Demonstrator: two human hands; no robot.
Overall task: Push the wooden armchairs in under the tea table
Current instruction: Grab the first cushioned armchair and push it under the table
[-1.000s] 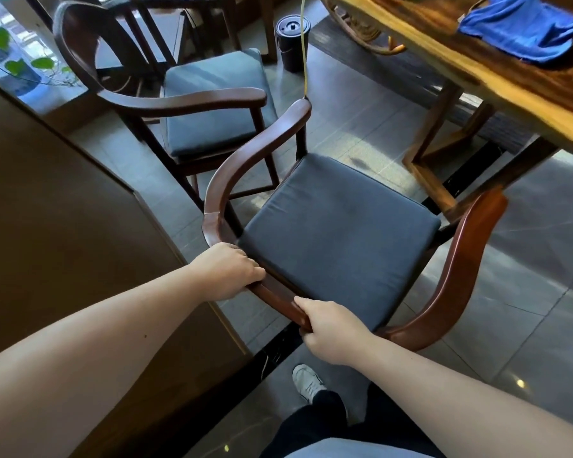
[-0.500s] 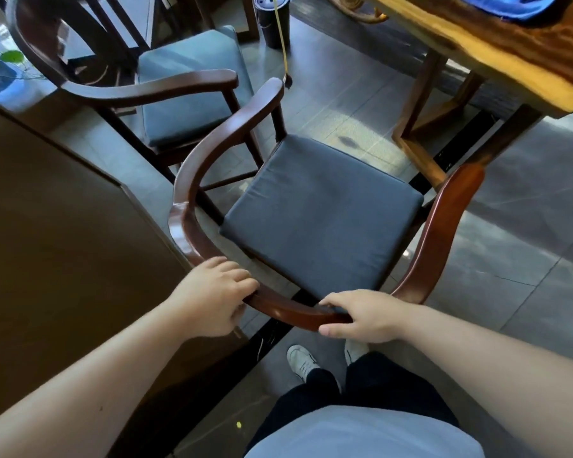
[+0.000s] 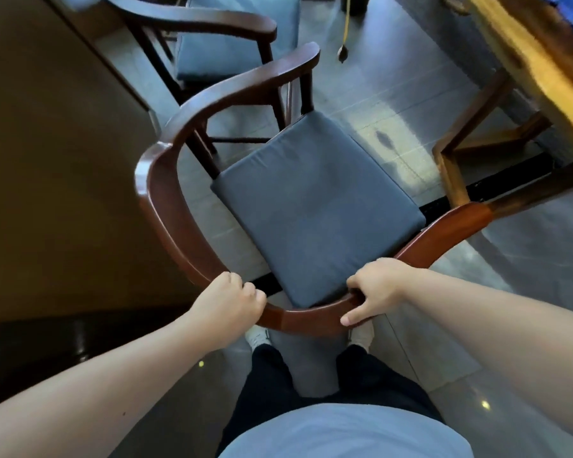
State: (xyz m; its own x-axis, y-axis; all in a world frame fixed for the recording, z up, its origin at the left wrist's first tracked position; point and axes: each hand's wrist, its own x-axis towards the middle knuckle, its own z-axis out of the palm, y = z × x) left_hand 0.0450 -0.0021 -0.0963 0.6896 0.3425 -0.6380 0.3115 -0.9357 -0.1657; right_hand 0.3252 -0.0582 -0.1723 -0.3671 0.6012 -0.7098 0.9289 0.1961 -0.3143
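At far left a dark brown cabinet (image 3: pixel 57 153) runs close beside the near armchair (image 3: pixel 318 206), leaving little slack on that side. The left hand (image 3: pixel 229 304) is curled shut over the curved back rail, on its left part; the right hand (image 3: pixel 376 292) grips the same rail further right, fingers over the top and the thumb lying along the outer face. The rail's middle sits between the two hands, directly ahead of the person's body, so both reach it about equally.

The chair stands on the floor with its grey seat cushion (image 3: pixel 315 209) and open front pointing away from the hands, up and slightly right. The table lies ahead and to the right, its tabletop (image 3: pixel 523 71) only partly in view along the upper right edge. The chair's right armrest tip is near the table's wooden leg frame (image 3: pixel 457 160), and the seat is not yet under the top. By my reading, the push must go forward and rightward, and that armrest may catch the leg frame.

A second armchair (image 3: pixel 212 38) stands beyond on the left, also clear of the table. The floor (image 3: pixel 394 94) is smooth glossy tile, likely to let the legs slide. A yellow cord (image 3: pixel 345 24) with a dark end hangs down ahead.
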